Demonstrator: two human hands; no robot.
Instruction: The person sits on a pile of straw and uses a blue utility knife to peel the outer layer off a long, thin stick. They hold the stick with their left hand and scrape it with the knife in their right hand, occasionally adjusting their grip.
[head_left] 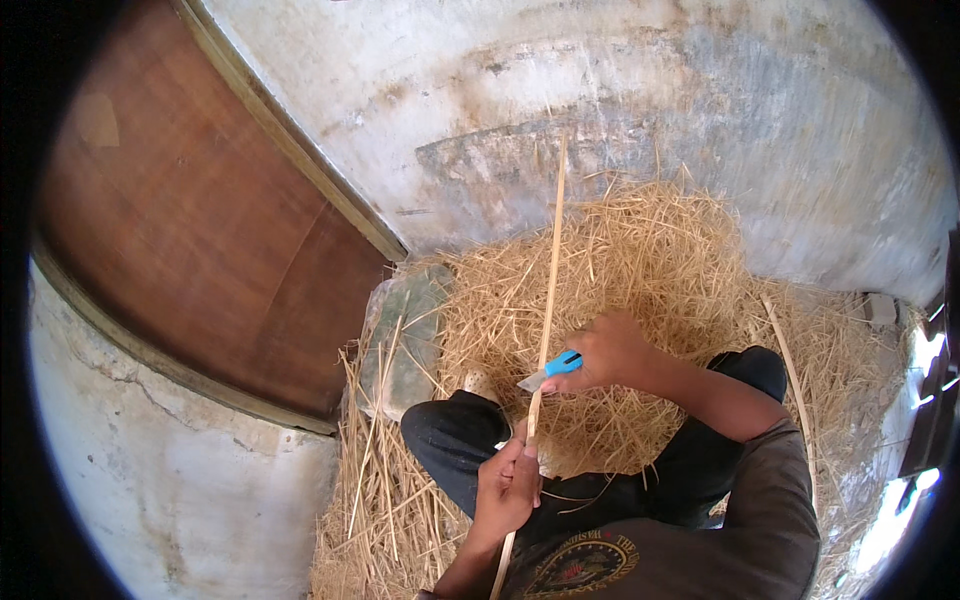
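Note:
A long, thin, pale wooden strip (553, 262) runs from beside my lap up toward the wall. My left hand (508, 485) is closed around its lower part, fingers wrapped over it. Farther up, my right hand (606, 350) grips a utility knife (564, 363) with a blue handle. The knife's blade lies across the strip, pointing left, and appears to touch it just above my left hand. My right thumb is close to the strip below the blade. Part of the handle is hidden in my right palm.
A heap of pale shavings (660, 250) lies before my crossed legs against the stained wall (640, 90). On the left are a flat grey-green stone (415, 325), loose strips (375, 490) and a brown wooden door (220, 210). Another long strip (790, 370) lies to my right.

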